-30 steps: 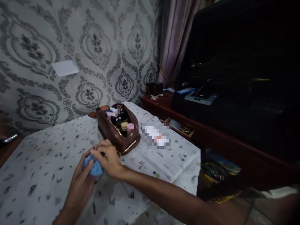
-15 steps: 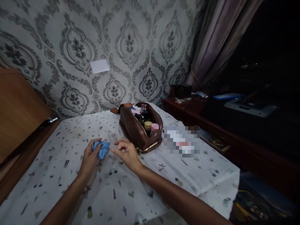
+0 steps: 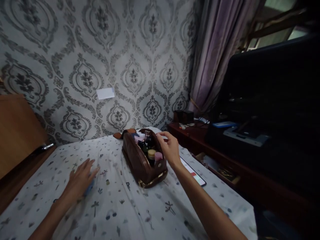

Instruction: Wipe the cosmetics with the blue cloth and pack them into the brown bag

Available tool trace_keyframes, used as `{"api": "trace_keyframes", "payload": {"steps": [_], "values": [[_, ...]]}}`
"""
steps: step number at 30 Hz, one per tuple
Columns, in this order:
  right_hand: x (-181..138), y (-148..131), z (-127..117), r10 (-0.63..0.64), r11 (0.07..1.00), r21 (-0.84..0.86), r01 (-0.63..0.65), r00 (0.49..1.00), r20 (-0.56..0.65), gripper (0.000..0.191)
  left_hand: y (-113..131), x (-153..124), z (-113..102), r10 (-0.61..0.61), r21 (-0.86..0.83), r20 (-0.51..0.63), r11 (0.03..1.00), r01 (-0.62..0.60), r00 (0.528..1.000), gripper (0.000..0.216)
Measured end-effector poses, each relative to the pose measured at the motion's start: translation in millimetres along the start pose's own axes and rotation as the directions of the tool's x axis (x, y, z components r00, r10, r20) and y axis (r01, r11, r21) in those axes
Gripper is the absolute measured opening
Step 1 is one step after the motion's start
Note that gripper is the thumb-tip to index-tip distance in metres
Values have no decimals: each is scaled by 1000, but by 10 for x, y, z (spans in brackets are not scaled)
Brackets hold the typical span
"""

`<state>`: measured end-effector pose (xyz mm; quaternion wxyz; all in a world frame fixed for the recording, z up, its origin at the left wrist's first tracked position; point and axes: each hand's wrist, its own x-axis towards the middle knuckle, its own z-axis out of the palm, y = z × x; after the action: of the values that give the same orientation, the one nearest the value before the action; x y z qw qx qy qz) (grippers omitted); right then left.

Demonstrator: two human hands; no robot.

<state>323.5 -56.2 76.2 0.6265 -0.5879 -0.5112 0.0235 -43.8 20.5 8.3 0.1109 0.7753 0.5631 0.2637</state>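
Note:
A brown leather toiletry bag point(image 3: 135, 163) stands unzipped on the patterned sheet. Inside it show a dark bottle point(image 3: 147, 136), a jar with a yellow lid point(image 3: 151, 153) and one with a pink lid point(image 3: 158, 156). My right hand point(image 3: 170, 148) reaches over to the bag's right rim, its thumb and forefinger closed on the flap there. Over on the left, my left hand point(image 3: 81, 178) rests low above the sheet with its fingers stretched out. A small blue cloth point(image 3: 89, 187) peeks out from beneath that palm, mostly hidden.
A phone point(image 3: 197, 176) with a lit screen lies right of the bag, partly behind my right forearm. Beyond the sheet's right edge is a dark red desk point(image 3: 185, 136) with an open drawer point(image 3: 228, 175). A wooden panel point(image 3: 20, 130) borders the left side.
My right hand has gone from beside the blue cloth to the bag's right rim. My left hand has moved down and left, its fingers opening off the cloth. The view has tilted up.

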Motion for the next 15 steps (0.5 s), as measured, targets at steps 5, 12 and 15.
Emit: {"api": "trace_keyframes", "payload": {"steps": [5, 12, 15], "values": [[587, 447, 164, 113, 987, -133, -93, 981, 155, 32, 552, 499, 209, 23, -547, 38, 837, 2, 999, 48], [1047, 740, 478, 231, 971, -155, -184, 889, 394, 38, 1048, 1327, 662, -38, -717, 138, 685, 126, 990, 49], [1126, 820, 591, 215, 977, -113, -183, 838, 502, 34, 1144, 1631, 817, -32, -781, 192, 600, 172, 981, 57]]}}
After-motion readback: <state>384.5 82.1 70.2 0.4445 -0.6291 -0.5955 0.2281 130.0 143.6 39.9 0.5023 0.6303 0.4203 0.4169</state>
